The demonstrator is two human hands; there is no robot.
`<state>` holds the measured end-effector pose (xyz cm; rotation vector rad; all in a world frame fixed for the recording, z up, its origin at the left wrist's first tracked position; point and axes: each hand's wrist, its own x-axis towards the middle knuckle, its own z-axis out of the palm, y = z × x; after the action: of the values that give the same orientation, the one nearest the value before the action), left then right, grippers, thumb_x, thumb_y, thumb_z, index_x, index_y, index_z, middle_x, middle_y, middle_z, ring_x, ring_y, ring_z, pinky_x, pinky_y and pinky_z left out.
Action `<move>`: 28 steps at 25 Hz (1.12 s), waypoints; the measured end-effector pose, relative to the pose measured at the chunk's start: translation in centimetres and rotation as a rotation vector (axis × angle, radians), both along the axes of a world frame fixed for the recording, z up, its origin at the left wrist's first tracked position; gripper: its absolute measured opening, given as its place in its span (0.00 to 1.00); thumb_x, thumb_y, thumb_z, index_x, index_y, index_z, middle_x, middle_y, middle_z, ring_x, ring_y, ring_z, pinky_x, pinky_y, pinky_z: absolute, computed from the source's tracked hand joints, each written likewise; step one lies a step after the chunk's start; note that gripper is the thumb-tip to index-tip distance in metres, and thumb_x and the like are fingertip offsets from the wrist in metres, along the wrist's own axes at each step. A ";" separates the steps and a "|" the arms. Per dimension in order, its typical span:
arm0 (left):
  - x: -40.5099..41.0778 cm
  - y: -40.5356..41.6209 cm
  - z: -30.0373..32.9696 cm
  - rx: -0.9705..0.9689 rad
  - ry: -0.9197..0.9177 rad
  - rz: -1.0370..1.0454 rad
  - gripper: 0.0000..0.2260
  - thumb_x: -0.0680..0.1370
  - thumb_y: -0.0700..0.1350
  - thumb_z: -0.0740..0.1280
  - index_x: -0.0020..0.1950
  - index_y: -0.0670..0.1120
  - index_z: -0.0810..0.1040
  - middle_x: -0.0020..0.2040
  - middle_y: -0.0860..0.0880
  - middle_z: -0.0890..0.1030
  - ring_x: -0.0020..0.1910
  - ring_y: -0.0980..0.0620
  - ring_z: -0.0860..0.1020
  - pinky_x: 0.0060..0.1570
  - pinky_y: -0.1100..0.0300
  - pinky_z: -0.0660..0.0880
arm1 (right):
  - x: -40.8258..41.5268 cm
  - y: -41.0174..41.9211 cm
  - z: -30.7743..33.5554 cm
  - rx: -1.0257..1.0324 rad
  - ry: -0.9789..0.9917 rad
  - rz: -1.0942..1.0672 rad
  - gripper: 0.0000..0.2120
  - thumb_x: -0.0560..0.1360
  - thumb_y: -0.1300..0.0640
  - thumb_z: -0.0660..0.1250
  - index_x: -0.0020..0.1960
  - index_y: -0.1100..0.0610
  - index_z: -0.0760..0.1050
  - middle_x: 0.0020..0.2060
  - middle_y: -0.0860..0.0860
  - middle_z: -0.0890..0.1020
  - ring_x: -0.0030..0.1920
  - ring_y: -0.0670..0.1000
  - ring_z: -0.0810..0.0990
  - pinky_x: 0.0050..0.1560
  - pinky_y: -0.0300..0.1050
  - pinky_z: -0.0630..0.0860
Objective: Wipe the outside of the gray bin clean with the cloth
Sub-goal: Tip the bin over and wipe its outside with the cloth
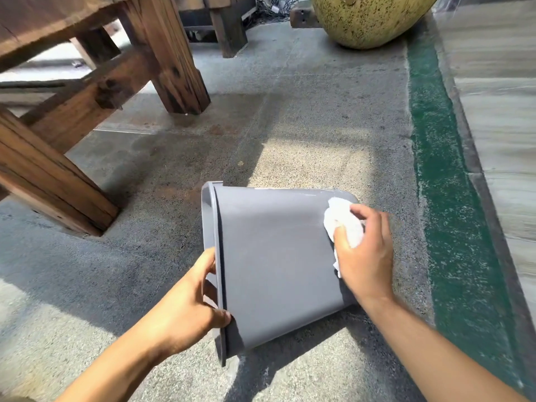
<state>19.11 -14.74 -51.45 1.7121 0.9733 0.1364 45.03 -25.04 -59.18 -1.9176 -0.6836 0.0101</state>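
The gray bin (pixel 272 256) lies tipped on its side over the concrete floor, its rim pointing left and its base to the right. My left hand (pixel 191 303) grips the rim at the lower left, fingers curled inside the opening. A crumpled white cloth (pixel 343 219) is pressed against the bin's upper side wall near the base. My right hand (pixel 365 253) holds that cloth flat on the wall. Part of the cloth is hidden under my fingers.
Heavy wooden table legs (pixel 174 59) stand at the left and back. A large speckled yellow-green pot (pixel 365 18) sits at the back right. A green painted strip (pixel 446 175) and a raised stone curb (pixel 499 117) run along the right.
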 end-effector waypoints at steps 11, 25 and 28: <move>4.1 0.3 3.4 -0.332 -0.385 0.258 0.40 0.70 0.62 0.73 0.62 0.26 0.74 0.58 0.27 0.79 0.57 0.32 0.77 0.60 0.40 0.74 | -3.8 0.2 5.1 0.173 -0.305 0.333 0.18 0.72 0.63 0.73 0.62 0.58 0.80 0.57 0.54 0.77 0.54 0.51 0.79 0.56 0.44 0.76; 8.0 0.1 6.1 -0.281 -0.347 0.491 0.16 0.79 0.47 0.65 0.60 0.40 0.84 0.54 0.38 0.87 0.50 0.42 0.85 0.60 0.44 0.77 | -6.7 1.1 7.4 0.230 -0.112 0.456 0.15 0.78 0.55 0.70 0.63 0.55 0.79 0.58 0.50 0.77 0.57 0.49 0.79 0.59 0.45 0.75; 7.1 0.2 5.1 -0.266 -0.356 0.493 0.16 0.78 0.44 0.65 0.62 0.38 0.81 0.57 0.37 0.86 0.55 0.39 0.83 0.64 0.42 0.74 | -7.3 2.2 7.7 0.066 -0.172 0.476 0.14 0.79 0.47 0.66 0.63 0.49 0.77 0.58 0.47 0.75 0.54 0.52 0.80 0.53 0.51 0.78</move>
<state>26.18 -14.51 -46.35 1.1308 1.0702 0.5862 37.76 -22.88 -51.48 -1.6666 -1.2288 0.1207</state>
